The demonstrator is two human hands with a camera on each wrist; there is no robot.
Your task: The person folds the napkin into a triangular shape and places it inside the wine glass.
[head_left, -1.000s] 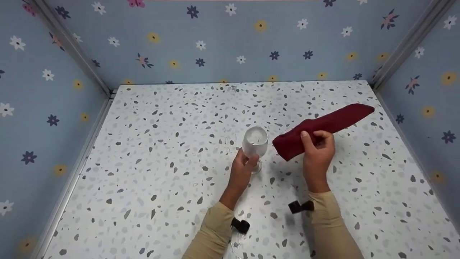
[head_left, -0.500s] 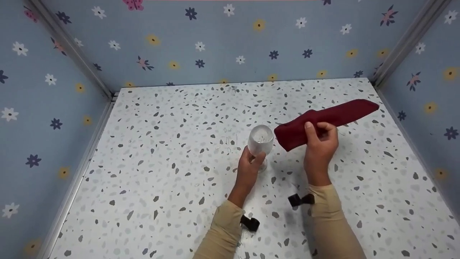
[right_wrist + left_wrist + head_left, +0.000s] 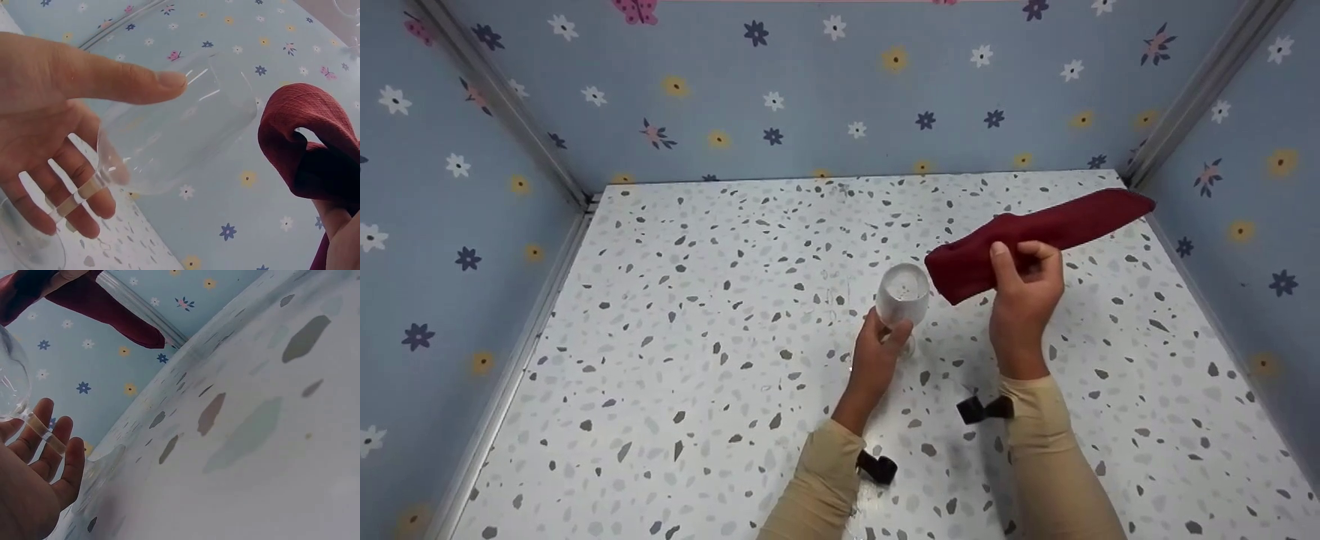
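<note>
My left hand [image 3: 876, 358] grips a clear stemmed wine glass [image 3: 903, 294] low on the bowl and at the stem, mouth up and tilted. In the right wrist view its thumb lies along the bowl of the glass [image 3: 180, 129] and the fingers pass behind the stem. To the right, my right hand [image 3: 1026, 311] pinches a dark red folded cloth [image 3: 1054, 225] between thumb and fingers. The cloth stretches from beside the glass rim toward the back right corner. Seen from the right wrist, the near end of the cloth [image 3: 315, 112] forms an open loop apart from the glass.
A white speckled tabletop [image 3: 697, 300] lies under both hands. Blue flowered panels [image 3: 810, 75] enclose it at the back and on both sides, joined by grey metal strips [image 3: 502, 97] at the corners. Small black wrist cameras [image 3: 877, 469] stick out from the sleeves.
My right hand and the cloth have moved up and away, toward the back. The glass in my left hand has shifted slightly right, closer to the cloth's near end. Both holds are unchanged.
</note>
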